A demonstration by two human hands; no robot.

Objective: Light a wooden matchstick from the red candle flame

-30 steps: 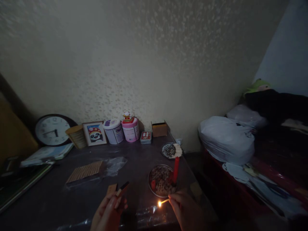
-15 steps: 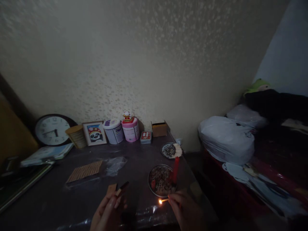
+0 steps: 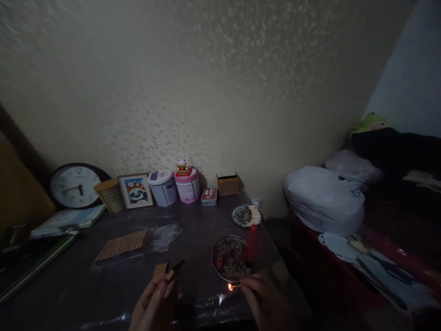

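My right hand [image 3: 263,301] pinches a lit match [image 3: 234,286] low over the near edge of the dark table [image 3: 86,280]; a small flame burns at its tip. Just beyond the flame stands a round metal dish [image 3: 230,258] holding wax bits and an upright red candle [image 3: 252,242]. My left hand [image 3: 153,304] holds an open matchbox [image 3: 169,271] to the left, raised slightly above the table.
A second dish with spent matches [image 3: 245,215] sits farther back. A flat pack of matchboxes [image 3: 121,245] and clear plastic lie at the middle. A clock [image 3: 74,186], picture frame [image 3: 135,190], tins [image 3: 174,186] and small boxes line the wall. A bed with bags [image 3: 324,198] is to the right.
The match flame has shrunk and the scene has dimmed. My right hand has shifted slightly toward the dish. My left hand stays put.
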